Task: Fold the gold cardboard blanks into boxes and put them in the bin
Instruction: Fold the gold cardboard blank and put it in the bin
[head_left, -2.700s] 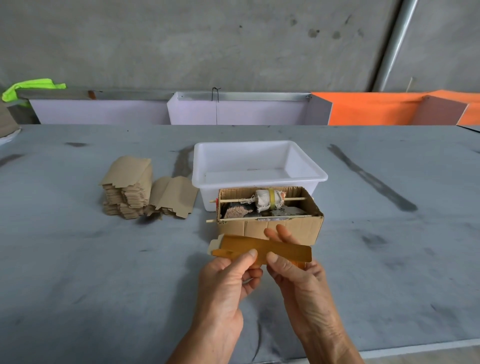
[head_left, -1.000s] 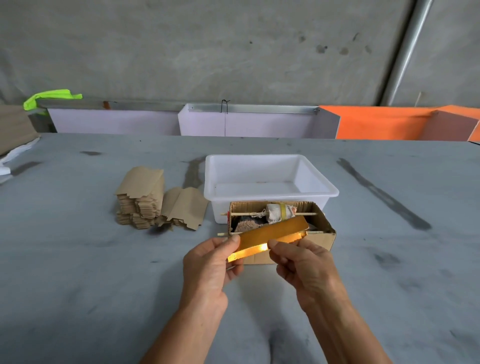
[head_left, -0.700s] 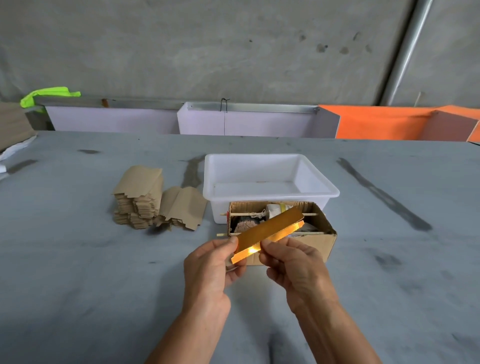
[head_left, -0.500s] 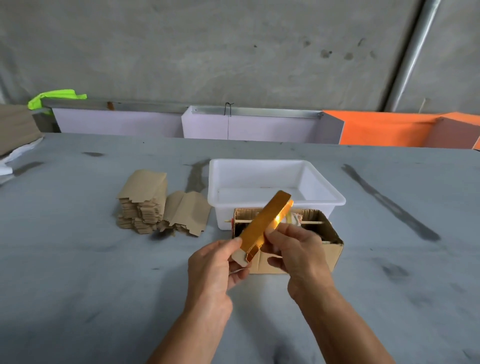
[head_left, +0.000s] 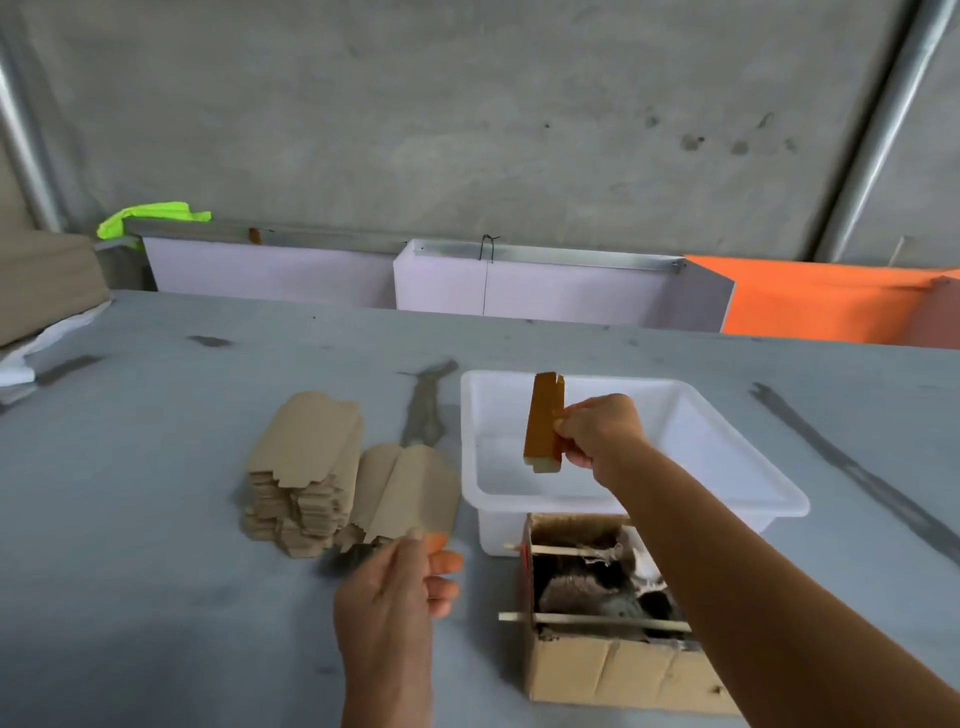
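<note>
My right hand (head_left: 597, 436) pinches a folded gold box (head_left: 543, 423) and holds it upright over the left part of the white plastic bin (head_left: 727, 457). The bin's inside shows nothing else. My left hand (head_left: 400, 597) hovers above the table in front of the stack of flat cardboard blanks (head_left: 306, 467), fingers loosely curled and holding nothing. A few loose blanks (head_left: 410, 488) lean against the stack's right side, brown backs up.
An open brown cardboard box (head_left: 613, 670) with sticks across it and rags inside stands right in front of the bin, under my right forearm. White and orange panels (head_left: 519, 280) line the grey table's far edge, below a concrete wall.
My right hand has carried the gold box away from the left hand, forward and up over the bin. The left hand let go and moved toward the stack of blanks.
</note>
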